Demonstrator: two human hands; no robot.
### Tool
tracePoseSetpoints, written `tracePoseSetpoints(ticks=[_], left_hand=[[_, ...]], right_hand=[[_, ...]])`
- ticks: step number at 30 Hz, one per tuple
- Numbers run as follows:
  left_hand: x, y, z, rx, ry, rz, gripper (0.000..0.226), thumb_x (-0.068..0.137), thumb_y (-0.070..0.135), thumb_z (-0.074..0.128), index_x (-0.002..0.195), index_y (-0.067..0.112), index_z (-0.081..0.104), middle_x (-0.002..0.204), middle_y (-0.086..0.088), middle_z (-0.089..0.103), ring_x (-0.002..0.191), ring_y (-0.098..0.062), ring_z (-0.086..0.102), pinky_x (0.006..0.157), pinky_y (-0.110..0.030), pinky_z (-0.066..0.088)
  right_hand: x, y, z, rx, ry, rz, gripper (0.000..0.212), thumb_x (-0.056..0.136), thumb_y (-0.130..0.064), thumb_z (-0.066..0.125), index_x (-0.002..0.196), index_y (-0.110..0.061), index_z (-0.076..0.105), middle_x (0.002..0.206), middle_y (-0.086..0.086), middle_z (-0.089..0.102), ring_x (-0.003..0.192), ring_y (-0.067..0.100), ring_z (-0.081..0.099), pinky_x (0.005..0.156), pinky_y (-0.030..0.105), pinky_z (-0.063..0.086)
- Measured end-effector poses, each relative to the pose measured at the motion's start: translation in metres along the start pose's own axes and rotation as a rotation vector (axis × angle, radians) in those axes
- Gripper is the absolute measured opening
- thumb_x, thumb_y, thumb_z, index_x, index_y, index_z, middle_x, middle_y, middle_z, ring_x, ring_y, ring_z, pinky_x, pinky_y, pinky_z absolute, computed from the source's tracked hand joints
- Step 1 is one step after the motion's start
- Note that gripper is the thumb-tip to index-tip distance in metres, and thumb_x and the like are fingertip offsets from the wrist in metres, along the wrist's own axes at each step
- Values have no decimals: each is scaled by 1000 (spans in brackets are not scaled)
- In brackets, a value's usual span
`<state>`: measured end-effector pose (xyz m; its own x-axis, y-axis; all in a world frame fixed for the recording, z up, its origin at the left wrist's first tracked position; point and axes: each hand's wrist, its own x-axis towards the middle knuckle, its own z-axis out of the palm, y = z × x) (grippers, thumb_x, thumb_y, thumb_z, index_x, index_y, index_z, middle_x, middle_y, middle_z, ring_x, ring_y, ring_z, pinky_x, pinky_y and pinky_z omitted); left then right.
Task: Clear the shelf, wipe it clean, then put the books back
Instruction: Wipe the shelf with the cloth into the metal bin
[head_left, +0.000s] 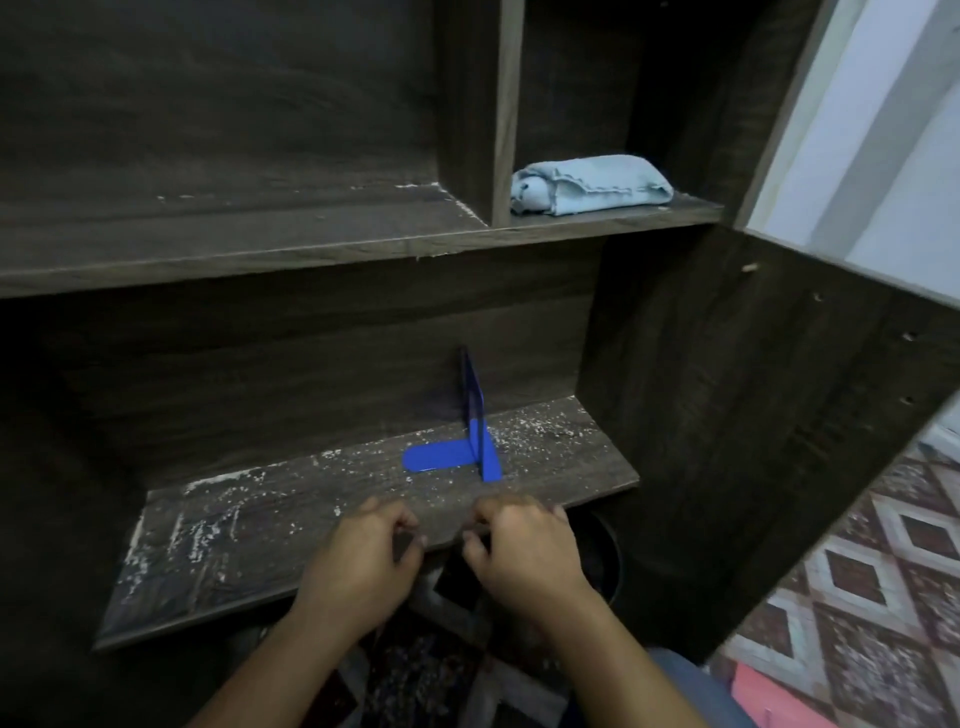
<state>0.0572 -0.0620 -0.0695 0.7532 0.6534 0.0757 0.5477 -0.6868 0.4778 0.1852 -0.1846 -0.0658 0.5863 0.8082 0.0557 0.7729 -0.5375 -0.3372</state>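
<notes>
Head view looks down on a dark wooden lower shelf (566, 470) dusted with white specks (205, 527), thickest along its back edge and toward its left end; a blue bookend (470, 452) stands upright near the back edge, right of the middle, its flat foot pointing left. The left hand (358, 558) and right hand (519, 553) sit close together at the middle of the front edge; each has its fingers curled over the top of the board and its thumb at the edge, gripping it. A folded pale blue cloth (592, 184) lies on the upper shelf (260, 249), in the right compartment beside the upright divider; a patterned floor (872, 587) shows at lower right.
</notes>
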Motion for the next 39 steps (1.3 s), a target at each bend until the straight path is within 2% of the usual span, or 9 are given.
tracePoseSetpoints(ticks=[4,8,13,19,23,25,28,33,39], left_hand=[[10,-13,-2,8,16,-2,12,86,42,60,94,33,61,92,15,49,96,-13,55,86,-33,47],[17,-16,-1,40,26,1,14,88,44,58,99,35,59,93,18,45,103,-12,51,91,-37,44],[20,-26,2,81,47,-14,20,89,45,57,106,36,57,106,16,53,108,-12,50,91,-35,40],[19,-41,-2,100,67,-39,23,89,42,59,110,34,58,110,14,54,112,-14,49,94,-38,38],[16,-50,5,93,71,-20,22,89,40,59,109,32,59,108,11,54,108,-16,50,92,-39,39],[16,-49,9,119,47,-7,22,91,43,55,111,33,57,111,12,53,110,-15,48,92,-38,37],[20,-42,11,170,41,2,25,92,44,52,114,33,55,119,12,52,115,-14,44,94,-36,35],[27,-20,12,216,31,30,26,92,43,52,115,32,55,121,8,52,118,-18,44,95,-37,34],[30,9,14,240,36,57,31,89,42,58,117,29,56,120,3,54,118,-23,46,94,-39,37]], right_hand=[[12,9,13,15,-47,56,26,87,-38,49,107,-27,61,110,-6,66,110,19,56,93,34,33],[33,12,6,16,19,48,20,90,-33,51,105,-25,62,110,-5,62,107,21,55,87,31,37],[72,9,-7,20,121,60,25,93,-27,53,116,-21,60,118,2,56,107,25,56,82,31,42],[110,0,-10,74,234,3,50,94,-23,54,142,-27,42,132,8,44,106,33,57,81,40,48],[137,-1,-8,41,236,94,56,98,-28,50,150,-23,29,129,15,52,109,37,57,84,41,47],[147,1,-8,51,233,160,47,98,-27,50,142,-15,41,123,18,59,109,39,58,85,40,47],[151,3,-9,79,200,200,27,97,-21,48,116,-5,59,110,21,65,102,40,60,79,40,48],[122,4,-7,54,273,149,23,98,-17,45,107,0,57,105,23,65,98,42,60,73,39,44],[54,28,-13,114,360,158,17,95,-17,47,98,-1,54,97,20,61,89,40,58,64,35,30]])
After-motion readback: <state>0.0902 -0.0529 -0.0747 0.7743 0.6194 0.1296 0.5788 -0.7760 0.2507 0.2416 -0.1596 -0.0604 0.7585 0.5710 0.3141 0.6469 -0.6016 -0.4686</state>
